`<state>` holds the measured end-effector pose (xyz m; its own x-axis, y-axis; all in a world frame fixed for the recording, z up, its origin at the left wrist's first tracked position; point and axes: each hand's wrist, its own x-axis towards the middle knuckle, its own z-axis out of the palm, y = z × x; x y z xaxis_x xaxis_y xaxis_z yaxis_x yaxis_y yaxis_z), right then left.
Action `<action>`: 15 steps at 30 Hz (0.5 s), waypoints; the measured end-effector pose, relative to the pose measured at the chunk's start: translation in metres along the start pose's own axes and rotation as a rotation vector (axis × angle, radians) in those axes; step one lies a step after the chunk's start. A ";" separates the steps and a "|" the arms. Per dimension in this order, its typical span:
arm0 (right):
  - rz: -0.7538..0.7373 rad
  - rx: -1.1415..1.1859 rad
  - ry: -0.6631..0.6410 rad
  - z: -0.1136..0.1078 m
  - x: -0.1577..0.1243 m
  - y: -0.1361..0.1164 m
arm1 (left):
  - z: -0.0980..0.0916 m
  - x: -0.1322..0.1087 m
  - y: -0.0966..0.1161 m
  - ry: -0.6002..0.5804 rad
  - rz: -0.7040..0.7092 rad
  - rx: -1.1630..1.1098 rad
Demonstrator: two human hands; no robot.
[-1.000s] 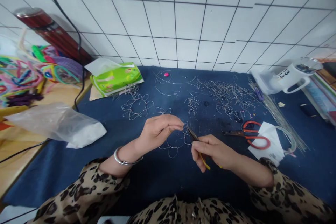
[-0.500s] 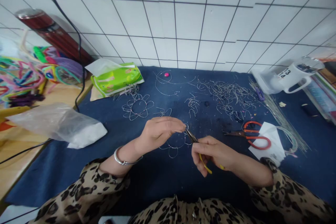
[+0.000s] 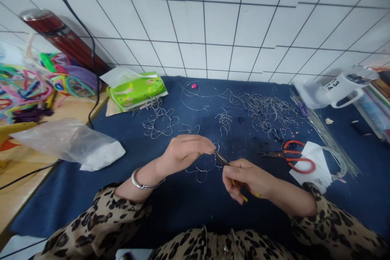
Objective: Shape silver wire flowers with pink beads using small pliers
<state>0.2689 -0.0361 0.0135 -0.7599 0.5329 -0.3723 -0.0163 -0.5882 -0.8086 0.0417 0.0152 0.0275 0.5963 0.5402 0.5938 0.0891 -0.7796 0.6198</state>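
Observation:
My right hand (image 3: 243, 178) grips pliers (image 3: 222, 158) with yellow handles, their dark jaws pointing up and left. The jaw tips meet a looped wire frame (image 3: 201, 175) shaped like a flower. My left hand (image 3: 190, 150) pinches this wire frame near the jaw tips, its fingers closed together and hiding part of the loops. Farther back to the left, a second wire flower (image 3: 161, 124) lies flat on the dark blue cloth (image 3: 183, 211).
Loose wire pieces (image 3: 271, 109) lie in a heap at the back right. Orange-handled scissors (image 3: 300, 157) rest on white paper, near straight wires (image 3: 332, 142) and a white mug (image 3: 344, 87). At left are a green tissue pack (image 3: 137, 89), a plastic bag (image 3: 70, 142) and a red thermos (image 3: 63, 40).
The fingers of my right hand have closed further around the pliers' handles. Both hands otherwise stay in nearly the same place, and the view has shifted very slightly.

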 end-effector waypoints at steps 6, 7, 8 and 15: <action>-0.016 -0.122 0.023 0.002 0.001 -0.001 | 0.002 0.001 0.000 0.019 -0.017 -0.017; -0.014 -0.153 0.036 0.003 0.001 -0.002 | 0.002 0.001 0.000 0.015 -0.024 -0.026; -0.010 -0.187 0.052 0.004 0.001 -0.002 | 0.002 0.001 0.000 0.010 -0.037 -0.035; 0.078 -0.426 0.145 0.011 -0.003 0.000 | -0.016 -0.001 -0.005 0.212 -0.167 -0.151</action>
<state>0.2643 -0.0441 0.0198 -0.6491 0.5946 -0.4746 0.3289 -0.3432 -0.8798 0.0281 0.0233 0.0317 0.4027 0.7231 0.5612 0.0425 -0.6272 0.7777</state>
